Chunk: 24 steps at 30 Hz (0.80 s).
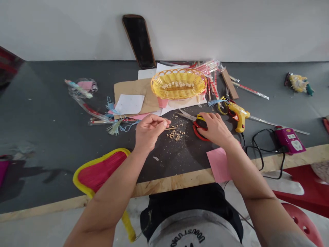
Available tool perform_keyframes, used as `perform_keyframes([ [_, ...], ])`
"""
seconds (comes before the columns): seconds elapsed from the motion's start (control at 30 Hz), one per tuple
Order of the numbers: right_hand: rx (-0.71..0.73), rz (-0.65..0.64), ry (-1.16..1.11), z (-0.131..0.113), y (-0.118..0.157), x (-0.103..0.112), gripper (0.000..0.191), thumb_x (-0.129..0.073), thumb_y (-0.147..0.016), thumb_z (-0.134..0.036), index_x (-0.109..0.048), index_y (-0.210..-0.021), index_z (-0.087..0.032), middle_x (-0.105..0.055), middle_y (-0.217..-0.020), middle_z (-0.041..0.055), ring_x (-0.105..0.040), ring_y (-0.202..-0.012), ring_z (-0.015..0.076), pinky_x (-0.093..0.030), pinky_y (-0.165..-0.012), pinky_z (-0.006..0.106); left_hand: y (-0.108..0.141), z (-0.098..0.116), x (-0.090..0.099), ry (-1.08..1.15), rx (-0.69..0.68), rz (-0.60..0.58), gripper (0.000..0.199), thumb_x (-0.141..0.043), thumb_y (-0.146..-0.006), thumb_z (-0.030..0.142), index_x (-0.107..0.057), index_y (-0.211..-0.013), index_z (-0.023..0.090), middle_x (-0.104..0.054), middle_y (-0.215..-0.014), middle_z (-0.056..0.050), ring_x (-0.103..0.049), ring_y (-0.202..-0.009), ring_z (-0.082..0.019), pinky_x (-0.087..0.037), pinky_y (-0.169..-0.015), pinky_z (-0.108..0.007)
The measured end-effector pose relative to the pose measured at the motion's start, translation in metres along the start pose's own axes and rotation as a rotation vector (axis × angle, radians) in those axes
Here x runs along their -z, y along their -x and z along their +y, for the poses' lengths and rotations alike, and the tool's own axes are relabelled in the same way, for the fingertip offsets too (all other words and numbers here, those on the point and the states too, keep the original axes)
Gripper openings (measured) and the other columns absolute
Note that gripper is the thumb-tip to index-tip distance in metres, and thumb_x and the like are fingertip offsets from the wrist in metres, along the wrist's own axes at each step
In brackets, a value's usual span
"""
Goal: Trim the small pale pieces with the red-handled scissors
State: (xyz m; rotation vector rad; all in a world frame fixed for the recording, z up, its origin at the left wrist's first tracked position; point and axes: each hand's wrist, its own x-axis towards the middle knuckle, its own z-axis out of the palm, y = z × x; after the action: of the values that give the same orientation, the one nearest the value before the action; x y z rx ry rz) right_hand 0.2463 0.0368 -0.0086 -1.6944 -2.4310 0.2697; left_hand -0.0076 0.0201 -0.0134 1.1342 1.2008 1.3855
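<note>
My left hand (151,130) pinches a thin wooden stick (170,129), whose free end points right. My right hand (216,127) is on the red and yellow handles of a pair of scissors (189,116). Their blades are parted and point left toward the paper, apart from the stick. Below the stick, on the grey table, lies a small heap of cut wooden bits (175,135) with crumbs scattered around it. More pale bits lie in a row inside the yellow woven basket (164,93) behind my hands.
Brown paper (123,90) and a white sheet (130,104) lie left of the basket. A yellow glue gun (240,116) and a purple power socket (290,140) with a black cable are at right. A phone (138,39) leans on the wall. Pink paper (218,164) overhangs the front edge.
</note>
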Motion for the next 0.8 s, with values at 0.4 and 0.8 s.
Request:
perform_keyframes([
  [0.4,-0.160,0.077,-0.666,-0.013,0.003,0.014,0.046,-0.070,-0.075,-0.033,-0.061,-0.118,-0.020,-0.069,-0.104,0.0059,-0.065,-0.086,0.0183,-0.053,-0.083,0.036,-0.002,0.000,0.000,0.038,0.024,0.032,0.021,-0.082,-0.067,0.031,-0.065,-0.074,0.019,-0.077,-0.079,-0.003,-0.068,-0.066,-0.013,-0.059,-0.066,-0.028],
  [0.8,0.054,-0.035,-1.307,-0.026,0.004,-0.003,0.074,-0.085,-0.073,-0.047,-0.050,-0.134,-0.024,-0.057,-0.099,0.0000,-0.059,-0.084,0.0119,-0.052,-0.075,0.026,-0.002,0.003,-0.001,0.258,0.092,0.056,0.023,-0.093,-0.058,0.027,-0.078,-0.073,0.019,-0.074,-0.070,-0.001,-0.065,-0.065,-0.010,-0.051,-0.063,-0.020],
])
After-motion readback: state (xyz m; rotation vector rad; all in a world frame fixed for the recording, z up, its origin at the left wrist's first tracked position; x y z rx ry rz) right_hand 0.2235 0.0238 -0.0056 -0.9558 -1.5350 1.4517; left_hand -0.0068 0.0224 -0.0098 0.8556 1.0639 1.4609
